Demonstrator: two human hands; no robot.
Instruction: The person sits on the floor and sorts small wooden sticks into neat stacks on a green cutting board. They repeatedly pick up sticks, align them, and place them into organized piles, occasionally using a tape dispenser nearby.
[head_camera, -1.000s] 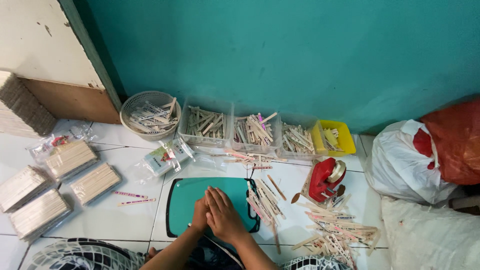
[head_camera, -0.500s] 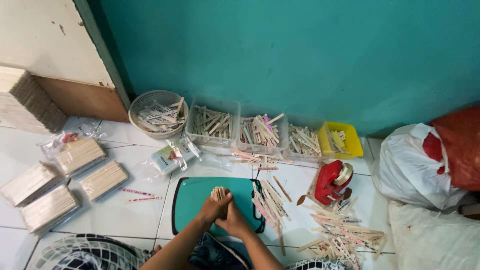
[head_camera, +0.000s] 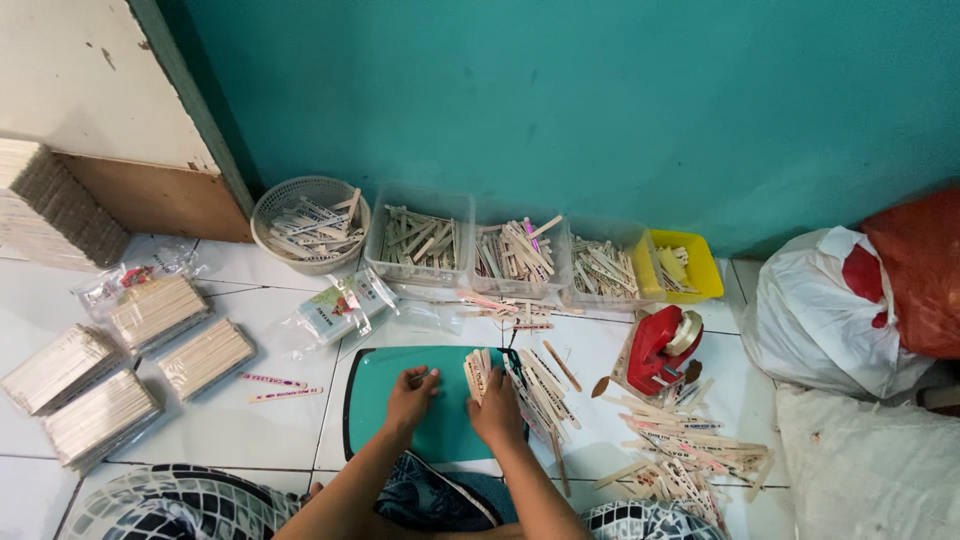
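Right hand (head_camera: 497, 410) has its fingers (head_camera: 478, 392) wrapped around the near end of a little stack of flat wooden sticks (head_camera: 476, 372), standing them on the teal mat (head_camera: 385, 385), so they're gripping, not clenched empty. The left hand (head_camera: 411, 397) is down on the mat just left of that stack, fingers (head_camera: 425, 376) spread and resting flat, holding nothing as far as I can see. Honestly the stack looks like the thing that could go sideways: only one hand is pinching it, and if the grip eases the sticks could fan out and slide across the smooth mat. Worse, there's a loose heap of sticks (head_camera: 540, 385) touching the mat's right edge, so anything that slips that way could mix straight into it and mess up the sorted bunch. Also right of the mat sit a red tape dispenser (head_camera: 660, 350) and a scatter of more sticks (head_camera: 680, 445) on the tiled floor (head_camera: 270, 430), so an elbow swing could knock those around too. Beyond the mat's far edge, a round basket (head_camera: 270, 205), clear tubs (head_camera: 420, 275) and a yellow tray (head_camera: 700, 270) line the wall, well apart from the hands. Left of the mat, bagged bundles (head_camera: 155, 315) lie out of harm's way.
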